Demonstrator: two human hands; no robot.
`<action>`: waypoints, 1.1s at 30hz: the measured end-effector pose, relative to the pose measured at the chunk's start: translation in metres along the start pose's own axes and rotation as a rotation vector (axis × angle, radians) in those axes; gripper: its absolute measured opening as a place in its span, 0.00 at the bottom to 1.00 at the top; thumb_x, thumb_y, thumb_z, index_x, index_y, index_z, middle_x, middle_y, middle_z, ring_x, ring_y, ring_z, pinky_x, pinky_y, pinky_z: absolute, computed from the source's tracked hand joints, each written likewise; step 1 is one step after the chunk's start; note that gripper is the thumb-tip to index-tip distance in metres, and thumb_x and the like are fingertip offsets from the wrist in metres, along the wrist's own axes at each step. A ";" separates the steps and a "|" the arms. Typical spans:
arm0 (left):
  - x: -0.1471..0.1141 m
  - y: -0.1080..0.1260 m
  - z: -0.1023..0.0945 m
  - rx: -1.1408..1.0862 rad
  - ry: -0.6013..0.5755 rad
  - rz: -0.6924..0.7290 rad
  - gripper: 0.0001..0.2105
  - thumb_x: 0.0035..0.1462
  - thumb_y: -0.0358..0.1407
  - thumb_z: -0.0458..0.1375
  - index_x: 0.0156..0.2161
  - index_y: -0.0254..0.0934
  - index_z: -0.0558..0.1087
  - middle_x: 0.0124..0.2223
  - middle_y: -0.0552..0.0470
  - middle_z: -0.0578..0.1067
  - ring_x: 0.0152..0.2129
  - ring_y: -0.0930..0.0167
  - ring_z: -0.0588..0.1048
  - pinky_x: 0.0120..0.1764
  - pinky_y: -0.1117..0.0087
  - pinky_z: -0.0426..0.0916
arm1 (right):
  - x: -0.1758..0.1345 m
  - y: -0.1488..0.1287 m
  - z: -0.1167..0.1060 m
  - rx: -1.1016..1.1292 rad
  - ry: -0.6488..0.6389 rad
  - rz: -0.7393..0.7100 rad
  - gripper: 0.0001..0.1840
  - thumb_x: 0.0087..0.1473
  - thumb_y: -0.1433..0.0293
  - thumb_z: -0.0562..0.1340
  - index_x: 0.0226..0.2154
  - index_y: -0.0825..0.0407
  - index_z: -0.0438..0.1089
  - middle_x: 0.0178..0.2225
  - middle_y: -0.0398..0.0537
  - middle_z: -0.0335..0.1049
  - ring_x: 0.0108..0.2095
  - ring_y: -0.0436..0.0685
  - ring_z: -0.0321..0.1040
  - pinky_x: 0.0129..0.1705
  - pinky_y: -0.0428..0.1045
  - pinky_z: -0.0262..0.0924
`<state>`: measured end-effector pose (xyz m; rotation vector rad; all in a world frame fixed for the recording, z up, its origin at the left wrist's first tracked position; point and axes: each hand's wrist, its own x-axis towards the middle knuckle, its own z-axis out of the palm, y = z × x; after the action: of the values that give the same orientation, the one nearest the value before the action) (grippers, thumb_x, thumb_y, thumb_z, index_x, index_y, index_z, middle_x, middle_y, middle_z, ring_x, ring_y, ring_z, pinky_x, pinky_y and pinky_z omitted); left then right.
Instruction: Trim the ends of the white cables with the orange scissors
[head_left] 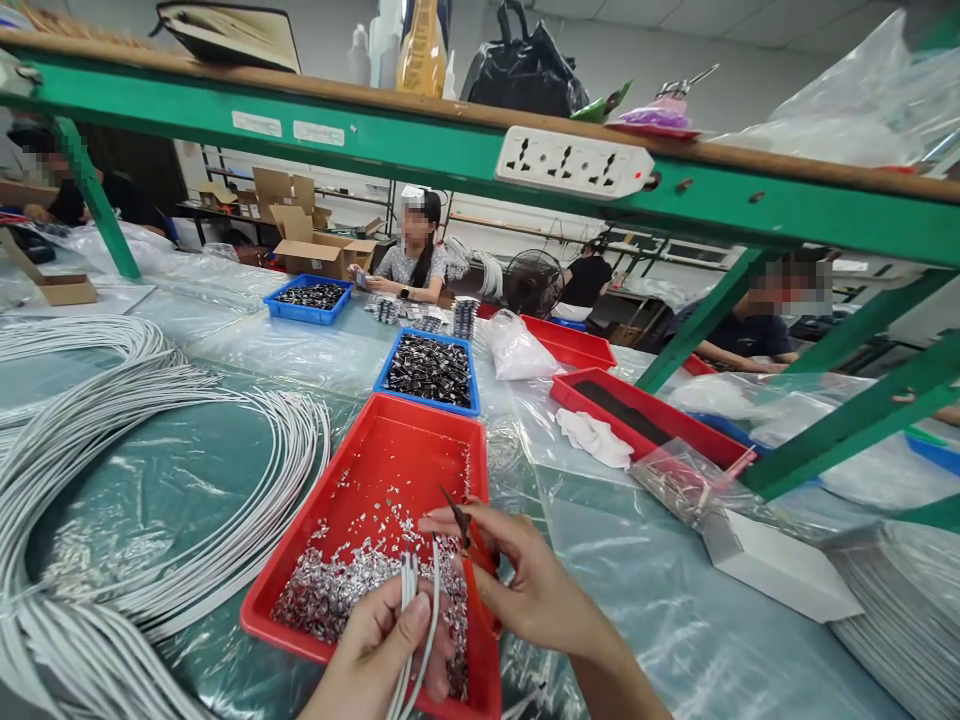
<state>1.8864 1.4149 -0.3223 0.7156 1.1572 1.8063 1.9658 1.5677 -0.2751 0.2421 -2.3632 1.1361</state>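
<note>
Close-Quarters Injury Hazard Noted

The left hand [390, 635] has its thumb and fingers closed on a small bundle of thin white round cables [407, 590], ends upward; one strand bows apart on the right. The right hand [529, 580] has its fingers wrapped around a pair of orange-handled cutters with dark pointed blades [471, 550]. Whether the blades are closed cannot be told. Blades and cable ends are near each other, above the near half of a deep red plastic tray [412, 430], towards its right edge.

Silver foil-like scraps [319, 590] are heaped at the tray's near edge and thin out towards the far one. A large coil of white cable [292, 480] lies just beside the left edge.

Principal risk, as judged: with no gloves on, a slip of the blades could nick the left fingertips. A loosened pinch could leave the cable ends uneven. A knock to the tray's rim could spill scrap onto the plastic-covered green table [217, 470].

Immediately beyond the tray's far edge is a blue plastic tray of small black parts [427, 370]. Farther off, a co-worker in a patterned top [394, 265] sits across the table.
</note>
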 end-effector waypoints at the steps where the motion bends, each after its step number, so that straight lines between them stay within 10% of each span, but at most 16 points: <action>1: 0.002 0.001 0.000 -0.017 -0.008 -0.003 0.21 0.50 0.49 0.58 0.34 0.30 0.61 0.27 0.52 0.66 0.17 0.79 0.65 0.21 0.79 0.58 | 0.000 0.000 0.001 -0.037 0.016 0.000 0.17 0.56 0.72 0.56 0.49 0.50 0.61 0.42 0.49 0.65 0.37 0.52 0.64 0.42 0.49 0.58; 7: 0.010 0.010 -0.013 0.345 0.143 0.087 0.28 0.49 0.55 0.54 0.38 0.27 0.62 0.20 0.56 0.60 0.13 0.80 0.59 0.17 0.79 0.56 | 0.009 0.007 0.000 0.253 0.086 0.005 0.22 0.53 0.75 0.58 0.51 0.51 0.58 0.50 0.52 0.59 0.48 0.54 0.60 0.41 0.45 0.60; 10: 0.009 0.012 -0.018 0.544 0.196 0.142 0.25 0.52 0.52 0.53 0.38 0.26 0.65 0.21 0.53 0.62 0.14 0.77 0.63 0.20 0.76 0.60 | 0.011 0.007 -0.002 0.381 0.158 0.081 0.20 0.51 0.73 0.62 0.46 0.55 0.57 0.42 0.53 0.66 0.28 0.47 0.62 0.27 0.41 0.58; 15: 0.004 0.008 -0.021 0.619 -0.111 0.190 0.16 0.55 0.44 0.54 0.35 0.30 0.73 0.34 0.46 0.66 0.28 0.75 0.67 0.33 0.75 0.63 | 0.011 0.012 -0.012 0.392 0.129 0.166 0.21 0.55 0.68 0.59 0.48 0.57 0.54 0.36 0.51 0.65 0.23 0.45 0.54 0.24 0.41 0.55; 18: 0.000 0.006 -0.024 0.302 -0.132 0.070 0.17 0.56 0.46 0.52 0.37 0.32 0.72 0.27 0.51 0.62 0.24 0.78 0.62 0.28 0.77 0.58 | 0.009 0.016 -0.017 0.372 0.026 0.158 0.23 0.56 0.69 0.58 0.51 0.58 0.52 0.36 0.52 0.64 0.27 0.47 0.57 0.26 0.42 0.56; 22: -0.003 0.011 -0.026 -0.129 0.000 -0.023 0.20 0.52 0.49 0.56 0.36 0.30 0.70 0.24 0.55 0.52 0.17 0.83 0.51 0.19 0.81 0.44 | -0.001 0.016 -0.017 0.211 -0.018 0.186 0.33 0.50 0.76 0.58 0.56 0.51 0.45 0.33 0.46 0.61 0.28 0.49 0.58 0.30 0.43 0.58; 26: -0.003 0.022 -0.027 0.075 0.090 0.118 0.20 0.54 0.46 0.56 0.41 0.27 0.64 0.20 0.57 0.58 0.14 0.83 0.55 0.19 0.79 0.48 | -0.009 0.005 -0.016 -0.166 -0.179 0.120 0.34 0.46 0.69 0.61 0.55 0.52 0.51 0.43 0.54 0.60 0.42 0.58 0.60 0.43 0.51 0.58; 33: -0.001 0.034 -0.026 0.406 0.235 0.221 0.24 0.49 0.52 0.56 0.32 0.29 0.60 0.22 0.58 0.57 0.11 0.85 0.48 0.16 0.78 0.40 | -0.005 -0.019 -0.004 -0.292 -0.382 0.195 0.20 0.41 0.67 0.61 0.39 0.54 0.63 0.40 0.52 0.64 0.37 0.59 0.60 0.37 0.52 0.56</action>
<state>1.8537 1.3962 -0.3022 0.9091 1.6879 1.8942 1.9788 1.5586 -0.2624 0.1365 -2.9087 0.8686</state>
